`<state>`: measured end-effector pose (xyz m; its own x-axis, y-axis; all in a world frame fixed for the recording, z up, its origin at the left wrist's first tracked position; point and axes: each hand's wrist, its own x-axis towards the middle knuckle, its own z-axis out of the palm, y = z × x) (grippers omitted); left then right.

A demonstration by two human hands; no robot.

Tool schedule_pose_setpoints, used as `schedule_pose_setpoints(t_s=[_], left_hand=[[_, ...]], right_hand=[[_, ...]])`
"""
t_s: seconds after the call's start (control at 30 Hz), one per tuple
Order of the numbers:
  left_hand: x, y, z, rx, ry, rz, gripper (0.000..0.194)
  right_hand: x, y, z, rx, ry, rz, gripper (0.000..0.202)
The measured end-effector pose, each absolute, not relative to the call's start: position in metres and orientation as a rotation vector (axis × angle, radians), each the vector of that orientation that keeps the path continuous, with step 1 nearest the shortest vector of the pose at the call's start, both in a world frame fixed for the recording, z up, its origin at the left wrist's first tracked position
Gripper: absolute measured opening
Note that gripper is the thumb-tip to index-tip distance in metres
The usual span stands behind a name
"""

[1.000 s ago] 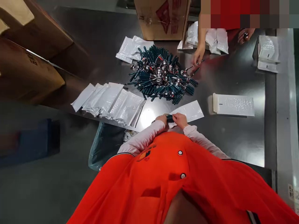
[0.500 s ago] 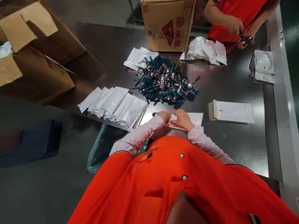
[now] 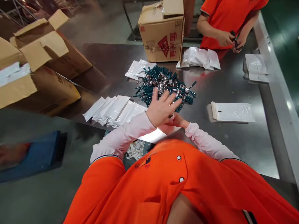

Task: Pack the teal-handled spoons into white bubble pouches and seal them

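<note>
My left hand (image 3: pixel 161 109) is spread, fingers apart, over the near edge of a heap of dark green-handled metal cutlery (image 3: pixel 161 82). Just right of it and lower, my right hand (image 3: pixel 175 120) is curled near my body, partly behind the left; a small shiny piece shows at its fingers, too hidden to name. White padded packets (image 3: pixel 114 109) lie overlapping to the left of my hands. Flat white envelopes (image 3: pixel 233 112) rest in a stack on the right of the metal table (image 3: pixel 243 149).
A closed carton (image 3: pixel 161 40) stands behind the heap, with white packets on both sides. Open cartons (image 3: pixel 56 84) are at the left. Across the table, a person's hands (image 3: pixel 230 40) hold dark-handled pieces. Another envelope stack (image 3: pixel 256 67) lies at the far right.
My left hand has opened and moved up to the heap's edge. The white envelope that was under my hands no longer shows there. The view has shifted, showing more of the cartons.
</note>
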<state>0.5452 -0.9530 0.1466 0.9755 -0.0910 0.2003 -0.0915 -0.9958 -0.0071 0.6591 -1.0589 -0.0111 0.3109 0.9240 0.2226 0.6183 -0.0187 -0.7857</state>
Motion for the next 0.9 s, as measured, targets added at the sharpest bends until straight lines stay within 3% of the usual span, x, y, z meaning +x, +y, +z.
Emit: schedule_pose_setpoints(t_s=[0.07, 0.23, 0.37, 0.43, 0.5, 0.6, 0.77, 0.9], left_hand=[[0.543, -0.935, 0.146, 2.938, -0.088, 0.210, 0.058], [0.537, -0.917, 0.080, 2.389, -0.321, -0.229, 0.051], [0.523, -0.920, 0.040, 2.299, 0.080, -0.278, 0.062], [0.517, -0.918, 0.036, 2.346, 0.230, -0.242, 0.042], [0.514, -0.915, 0.038, 2.376, 0.300, -0.179, 0.026], [0.512, -0.914, 0.043, 2.406, 0.358, -0.001, 0.023], [0.514, -0.929, 0.038, 2.536, 0.390, 0.528, 0.008], [0.520, -0.945, 0.022, 2.491, 0.325, 0.521, 0.011]], right_hand=[[0.653, -1.070, -0.011, -1.630, -1.326, 0.615, 0.031], [0.637, -1.091, -0.010, -1.447, -1.030, 0.834, 0.050], [0.634, -1.099, -0.019, -1.313, -0.899, 1.014, 0.059], [0.637, -1.101, -0.023, -1.276, -0.878, 1.048, 0.060], [0.640, -1.100, -0.024, -1.303, -0.902, 1.024, 0.047], [0.642, -1.094, -0.024, -1.405, -0.914, 0.872, 0.032], [0.636, -1.079, -0.032, -1.507, -0.804, 0.654, 0.037], [0.630, -1.078, -0.036, -1.500, -0.841, 0.576, 0.035]])
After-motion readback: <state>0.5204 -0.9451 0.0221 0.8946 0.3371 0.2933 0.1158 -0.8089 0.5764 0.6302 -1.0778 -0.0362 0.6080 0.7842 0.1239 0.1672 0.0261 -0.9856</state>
